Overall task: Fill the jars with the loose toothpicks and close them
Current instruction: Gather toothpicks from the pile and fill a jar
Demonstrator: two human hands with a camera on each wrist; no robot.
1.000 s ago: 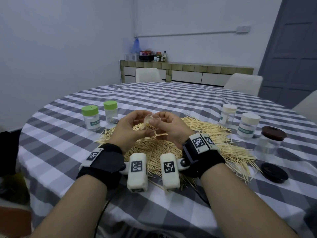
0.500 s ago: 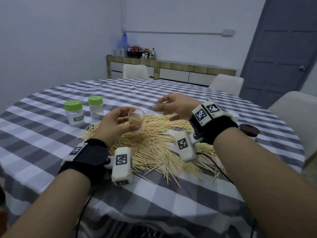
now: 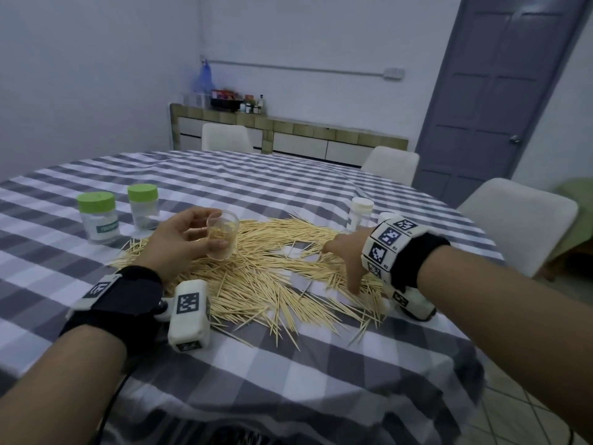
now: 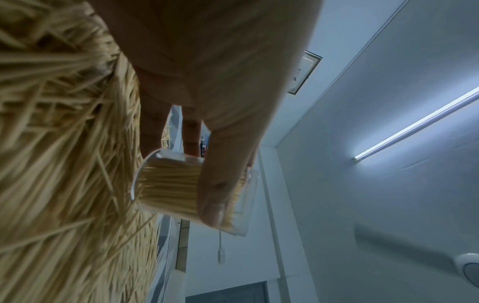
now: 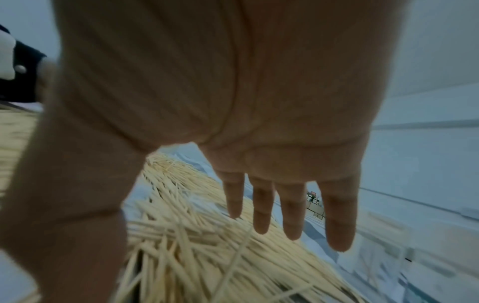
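My left hand (image 3: 186,239) holds a small clear jar (image 3: 222,234) without a lid, tilted and partly filled with toothpicks, above the left part of the heap. In the left wrist view the thumb and fingers curl round that jar (image 4: 181,188). A wide heap of loose toothpicks (image 3: 276,271) covers the middle of the checked table (image 3: 288,374). My right hand (image 3: 345,261) reaches down over the right side of the heap with its fingers (image 5: 290,211) straight and spread, holding nothing; the toothpicks (image 5: 194,246) lie just below them.
Two closed jars with green lids (image 3: 96,216) (image 3: 143,205) stand at the left. A jar with a white lid (image 3: 360,213) stands behind my right wrist, which hides more. Three white chairs (image 3: 519,226) surround the table; a grey door (image 3: 500,91) is at the right.
My right hand left the jar, swung right and dropped onto the right side of the heap. My left hand kept the jar, nearly still. The head view turned right.
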